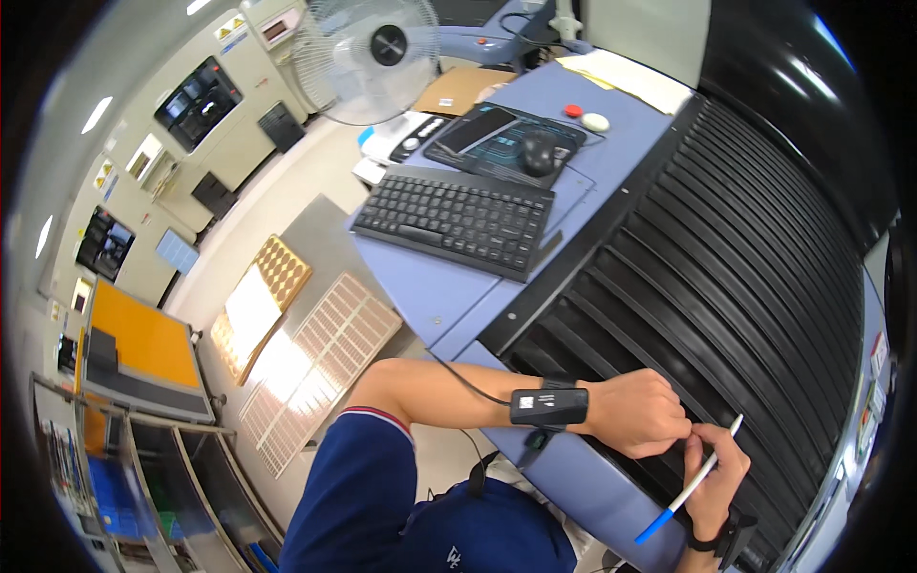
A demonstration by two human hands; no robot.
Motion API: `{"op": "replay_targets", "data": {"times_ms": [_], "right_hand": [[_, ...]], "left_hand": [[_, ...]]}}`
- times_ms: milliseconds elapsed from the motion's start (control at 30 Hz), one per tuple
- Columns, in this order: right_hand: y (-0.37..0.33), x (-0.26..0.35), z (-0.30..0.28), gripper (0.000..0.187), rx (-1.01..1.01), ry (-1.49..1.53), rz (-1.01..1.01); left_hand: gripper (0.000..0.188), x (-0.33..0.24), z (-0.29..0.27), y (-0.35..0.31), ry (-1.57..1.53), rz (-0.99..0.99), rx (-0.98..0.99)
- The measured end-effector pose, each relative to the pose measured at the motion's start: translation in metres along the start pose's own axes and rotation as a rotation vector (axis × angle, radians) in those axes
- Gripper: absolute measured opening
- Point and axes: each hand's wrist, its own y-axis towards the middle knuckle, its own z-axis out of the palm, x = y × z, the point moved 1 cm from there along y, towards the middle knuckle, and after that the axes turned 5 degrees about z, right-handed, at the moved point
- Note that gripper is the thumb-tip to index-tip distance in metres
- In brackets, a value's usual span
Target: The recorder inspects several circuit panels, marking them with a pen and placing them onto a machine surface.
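Note:
My left hand (638,413) is closed over the black ribbed cover (659,296), its fingers curled in. Whatever those fingers pinch, if anything, is hidden or too small to make out. Close by on its right, my right hand (718,477) holds a slim white pen (682,494) with a blue end pointing down toward me. The pen lies slantwise across the fingers. Thumb and fingertips of the right hand meet the left fingertips. A black device (549,406) with a cable is strapped to my left wrist, and a black band (731,540) is around my right wrist.
A blue-grey machine top carries a black keyboard (454,215), a mouse (540,153), a phone (478,130), and red and pale round buttons (573,111). Beyond stands a fan (368,57). Copper-patterned panels (320,368) rest on a grey table at left, near a rack (181,477).

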Motion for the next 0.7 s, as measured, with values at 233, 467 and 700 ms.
{"op": "replay_targets", "data": {"times_ms": [233, 467, 700], "right_hand": [[-0.004, -0.002, 0.002, 0.009, -0.033, -0.020, 0.016], [-0.004, -0.011, -0.002, 0.005, -0.006, -0.021, 0.041], [0.019, -0.019, -0.031, 0.007, -0.056, -0.148, 0.018]], "left_hand": [[0.017, 0.001, 0.008, 0.000, 0.000, 0.036, -0.047], [0.016, 0.006, 0.011, 0.002, 0.014, 0.058, -0.081], [0.009, 0.032, -0.017, 0.010, 0.127, -0.067, -0.238]]}}
